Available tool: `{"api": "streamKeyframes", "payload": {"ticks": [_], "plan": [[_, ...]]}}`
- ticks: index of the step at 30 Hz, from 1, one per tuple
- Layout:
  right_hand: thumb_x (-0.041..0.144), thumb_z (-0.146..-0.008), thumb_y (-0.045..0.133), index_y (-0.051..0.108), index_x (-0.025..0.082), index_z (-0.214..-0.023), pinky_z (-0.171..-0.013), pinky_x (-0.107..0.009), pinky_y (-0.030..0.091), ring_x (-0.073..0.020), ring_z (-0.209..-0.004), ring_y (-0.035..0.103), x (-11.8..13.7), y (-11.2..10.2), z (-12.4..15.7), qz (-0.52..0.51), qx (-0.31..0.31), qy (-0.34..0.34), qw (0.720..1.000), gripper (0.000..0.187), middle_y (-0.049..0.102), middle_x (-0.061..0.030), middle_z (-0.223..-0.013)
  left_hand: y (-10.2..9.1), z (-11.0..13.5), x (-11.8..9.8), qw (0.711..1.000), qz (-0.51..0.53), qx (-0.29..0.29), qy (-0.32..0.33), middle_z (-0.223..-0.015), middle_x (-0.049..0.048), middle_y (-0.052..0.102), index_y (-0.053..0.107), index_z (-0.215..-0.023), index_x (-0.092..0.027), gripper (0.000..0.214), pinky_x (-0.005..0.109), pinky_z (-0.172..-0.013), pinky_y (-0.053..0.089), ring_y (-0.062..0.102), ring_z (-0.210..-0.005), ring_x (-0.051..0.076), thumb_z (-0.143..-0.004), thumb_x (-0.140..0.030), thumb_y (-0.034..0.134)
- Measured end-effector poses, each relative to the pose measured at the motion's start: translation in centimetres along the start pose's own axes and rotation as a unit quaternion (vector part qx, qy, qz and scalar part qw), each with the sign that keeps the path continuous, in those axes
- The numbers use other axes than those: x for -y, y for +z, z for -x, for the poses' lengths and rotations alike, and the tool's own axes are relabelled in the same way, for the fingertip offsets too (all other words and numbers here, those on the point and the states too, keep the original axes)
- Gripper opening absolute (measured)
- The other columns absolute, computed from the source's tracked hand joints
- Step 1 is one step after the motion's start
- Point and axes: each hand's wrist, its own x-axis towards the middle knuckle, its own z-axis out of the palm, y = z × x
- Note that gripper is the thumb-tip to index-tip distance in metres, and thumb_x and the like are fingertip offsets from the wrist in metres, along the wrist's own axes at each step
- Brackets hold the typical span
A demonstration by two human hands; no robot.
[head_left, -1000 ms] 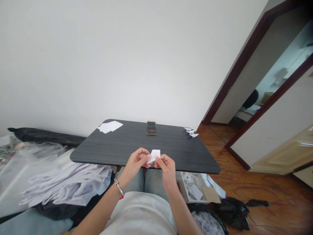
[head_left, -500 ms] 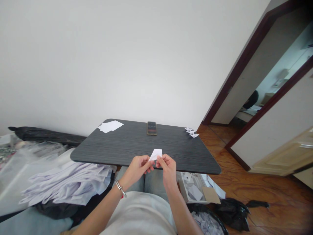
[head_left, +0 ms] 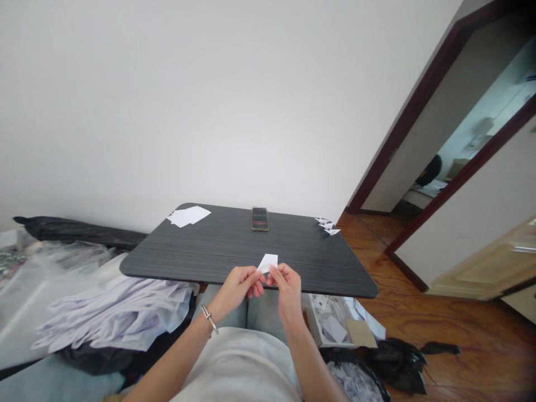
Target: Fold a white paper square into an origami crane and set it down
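A small folded piece of white paper [head_left: 268, 261] is held up just above the near edge of the dark table [head_left: 218, 245]. My left hand [head_left: 242, 283] pinches its lower left corner between thumb and fingers. On the paper's lower right side, my right hand [head_left: 286, 279] grips it with thumb and index finger. Both hands are close together, and the fingertips hide the paper's lower edge. At the table's far left lie loose white paper sheets [head_left: 189, 215]. Several small folded paper pieces [head_left: 328, 225] stand in a row at the far right.
A phone [head_left: 259, 218] lies near the table's back edge, by the wall. Below on the right are an open box [head_left: 330, 326] with papers, a black bag [head_left: 400, 363] and a bag of paper pieces [head_left: 355, 382]. White cloth-like sheets [head_left: 121, 312] are piled at left.
My left hand has shifted slightly right along the paper's lower corner, and its wrist has turned a little. My right hand keeps its pinch almost in place.
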Motion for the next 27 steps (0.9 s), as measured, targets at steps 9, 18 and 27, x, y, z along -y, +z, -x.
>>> {"api": "streamKeyframes", "payload": {"ticks": [9, 18, 27], "plan": [[0.029, -0.069, 0.063, 0.049, 0.016, -0.052, -0.046, -0.021, 0.032, -0.0071, -0.042, 0.041, -0.34, -0.18, -0.18, 0.001, -0.004, -0.01, 1.0, 0.025, 0.049, 0.0047, -0.045, -0.27, -0.04, -0.37, 1.0, 0.016, -0.009, -0.011, -0.057, 0.0044, 0.061, 0.06, -0.072, -0.01, 0.041, 0.017, -0.041, 0.034, 0.052, -0.047, 0.01, -0.08, -0.046, 0.043], [0.03, -0.07, 0.061, 0.047, 0.016, -0.054, -0.046, -0.02, 0.032, -0.0069, -0.042, 0.04, -0.38, -0.2, -0.33, 0.005, -0.014, -0.013, 1.0, 0.026, 0.048, 0.0058, -0.044, -0.32, 0.4, -0.44, 0.986, -0.151, -0.055, 0.047, -0.061, 0.0025, 0.061, 0.061, -0.073, -0.014, 0.031, 0.018, -0.045, 0.036, 0.053, -0.052, 0.011, -0.08, -0.039, 0.044], [0.03, -0.069, 0.062, 0.055, 0.014, -0.06, -0.042, -0.019, 0.031, -0.0058, -0.04, 0.039, -0.35, 0.09, -0.52, 0.032, 0.055, 0.007, 0.998, 0.02, 0.049, 0.0048, -0.046, -0.43, 0.09, -0.68, 0.997, -0.071, -0.023, 0.009, -0.058, 0.0009, 0.058, 0.055, -0.073, -0.012, 0.028, 0.017, -0.041, 0.033, 0.05, -0.047, 0.009, -0.081, -0.037, 0.044]]}}
